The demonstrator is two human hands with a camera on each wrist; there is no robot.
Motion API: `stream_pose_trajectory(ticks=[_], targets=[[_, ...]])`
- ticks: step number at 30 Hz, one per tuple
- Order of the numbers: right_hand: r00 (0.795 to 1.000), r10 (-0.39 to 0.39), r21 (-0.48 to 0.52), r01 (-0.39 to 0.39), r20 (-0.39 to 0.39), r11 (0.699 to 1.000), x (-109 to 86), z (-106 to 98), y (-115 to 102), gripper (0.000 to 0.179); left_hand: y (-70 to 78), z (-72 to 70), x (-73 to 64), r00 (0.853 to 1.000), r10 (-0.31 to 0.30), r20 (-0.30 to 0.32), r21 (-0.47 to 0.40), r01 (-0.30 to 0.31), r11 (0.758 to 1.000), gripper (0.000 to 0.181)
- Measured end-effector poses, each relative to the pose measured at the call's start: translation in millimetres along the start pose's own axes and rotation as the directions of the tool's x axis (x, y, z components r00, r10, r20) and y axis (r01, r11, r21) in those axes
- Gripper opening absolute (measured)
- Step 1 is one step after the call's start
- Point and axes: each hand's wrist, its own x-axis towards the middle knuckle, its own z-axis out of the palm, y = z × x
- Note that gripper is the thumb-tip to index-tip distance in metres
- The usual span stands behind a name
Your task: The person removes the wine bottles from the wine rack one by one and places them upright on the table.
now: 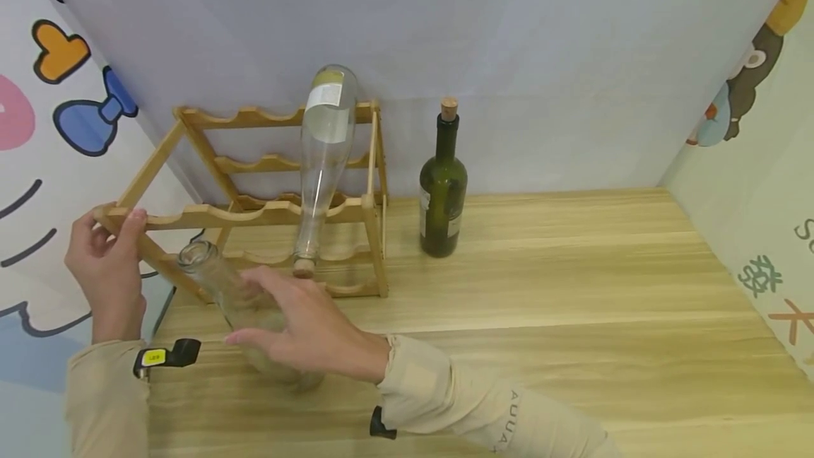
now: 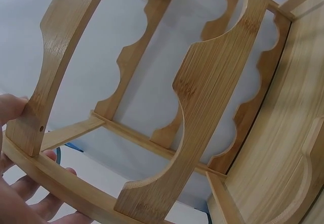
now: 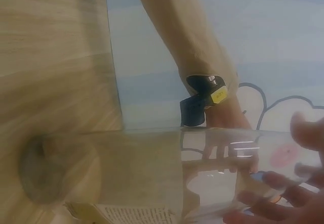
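Observation:
My left hand (image 1: 111, 267) grips the near left corner of a wooden wine rack (image 1: 267, 215), thumb over the front rail; its fingers wrap the frame in the left wrist view. My right hand (image 1: 305, 324) is around an uncorked clear glass bottle (image 1: 235, 295), thumb at its near side and fingers behind it. The bottle's mouth points up and to the left, and its lower body looks blurred. In the right wrist view, a printed label (image 3: 136, 215) shows on the bottle. Another clear bottle (image 1: 324, 154), corked, lies across the rack's top tier, neck toward me.
A dark green bottle (image 1: 443, 196) with a cork stands right of the rack on the wood-grain table (image 1: 572, 302). A pale wall (image 1: 540, 55) rises behind. Panels with cartoon prints (image 1: 95, 119) border the left and right sides.

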Motion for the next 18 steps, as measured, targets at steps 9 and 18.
stream_pose_trajectory(ticks=[9, 18], targets=[[0.999, -0.045, 0.007, 0.045, -0.014, 0.999, -0.8, -0.1, -1.2, 0.05, 0.8, -1.7, -0.7, 1.0, 0.021, 0.004, 0.035, -0.022, 0.999, 0.043], [0.996, -0.087, 0.04, 0.089, -0.03, 0.995, -10.5, -12.9, -4.1, 0.057, 1.5, -2.2, -1.0, 1.0, 0.026, 0.017, 0.002, -0.026, 1.0, 0.043]])
